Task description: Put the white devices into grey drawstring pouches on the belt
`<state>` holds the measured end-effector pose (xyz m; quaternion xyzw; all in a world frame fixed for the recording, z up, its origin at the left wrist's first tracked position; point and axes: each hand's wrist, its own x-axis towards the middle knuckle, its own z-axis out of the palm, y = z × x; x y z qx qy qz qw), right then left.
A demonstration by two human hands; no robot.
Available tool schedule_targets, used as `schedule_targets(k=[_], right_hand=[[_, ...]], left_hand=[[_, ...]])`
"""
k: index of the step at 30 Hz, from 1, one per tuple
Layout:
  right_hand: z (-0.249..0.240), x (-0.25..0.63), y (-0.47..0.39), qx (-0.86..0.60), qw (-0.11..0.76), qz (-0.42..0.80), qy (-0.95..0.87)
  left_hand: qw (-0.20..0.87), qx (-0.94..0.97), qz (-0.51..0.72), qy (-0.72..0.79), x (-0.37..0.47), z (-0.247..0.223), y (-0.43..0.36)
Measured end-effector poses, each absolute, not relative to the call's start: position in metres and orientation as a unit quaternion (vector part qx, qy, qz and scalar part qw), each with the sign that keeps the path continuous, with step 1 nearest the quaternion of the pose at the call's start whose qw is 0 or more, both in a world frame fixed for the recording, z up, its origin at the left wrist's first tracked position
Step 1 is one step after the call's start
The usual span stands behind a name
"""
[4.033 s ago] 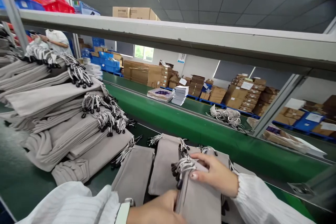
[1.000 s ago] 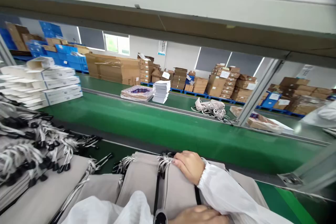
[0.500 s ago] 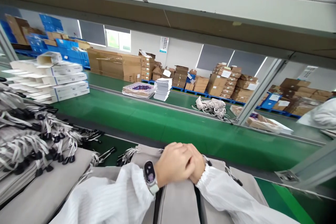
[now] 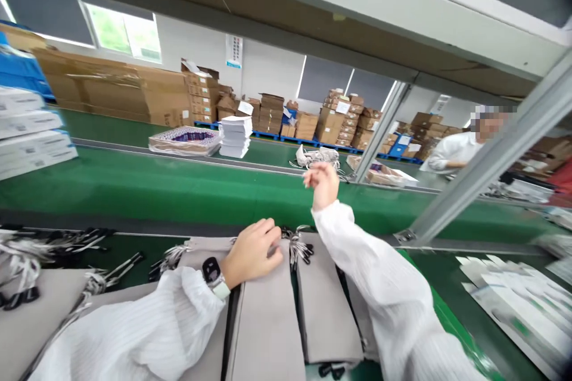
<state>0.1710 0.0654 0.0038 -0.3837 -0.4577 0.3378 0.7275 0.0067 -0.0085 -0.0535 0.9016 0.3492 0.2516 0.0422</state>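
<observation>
My left hand [image 4: 254,251], with a watch [image 4: 213,277] on its wrist, rests on the upper end of a grey drawstring pouch [image 4: 268,321]. Its fingers are loosely curved and apart, gripping nothing that I can see. Raised above the green conveyor belt, my right hand [image 4: 322,181] has bent, separated fingers and holds nothing visible. More grey pouches [image 4: 328,309] lie side by side around the left hand, their white cords [image 4: 299,247] with black ends bunched at the top.
White boxes [image 4: 31,137] are stacked at the left. Across the green belt [image 4: 201,193] are a tray [image 4: 183,141], a paper stack [image 4: 235,137] and a pouch pile [image 4: 317,156]. A metal post [image 4: 487,155] slants at right, near flat white cartons [image 4: 518,294]. A co-worker [image 4: 456,146] sits beyond.
My hands, clasped together before, have come apart. The right hand has lifted up over the belt; the left stays low on the pouches. The view has swung right, bringing the co-worker and cartons in.
</observation>
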Motion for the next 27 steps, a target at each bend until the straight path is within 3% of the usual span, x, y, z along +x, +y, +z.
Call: schedule_targets(k=[4,12,19,22,27], right_hand=[[0.018,0.205,0.085,-0.373,0.799,0.252,-0.398],[-0.033,0.199,0.060,-0.395,0.749,0.202,-0.492],[-0.017,0.162,0.030,-0.381,0.564,0.085,-0.727],[0.003,0.140,0.033,-0.335,0.597,0.046,-0.728],[0.038,0.141,0.037,-0.291,0.693,0.088,-0.653]], left_hand=[[0.044,0.903,0.248,0.349,0.006,-0.054,-0.010],[0.039,0.902,0.244,0.355,0.006,-0.053,-0.012],[0.058,0.893,0.262,0.362,0.005,-0.056,-0.011],[0.050,0.894,0.257,0.362,0.005,-0.056,-0.010],[0.067,0.897,0.253,0.357,0.004,-0.055,-0.011]])
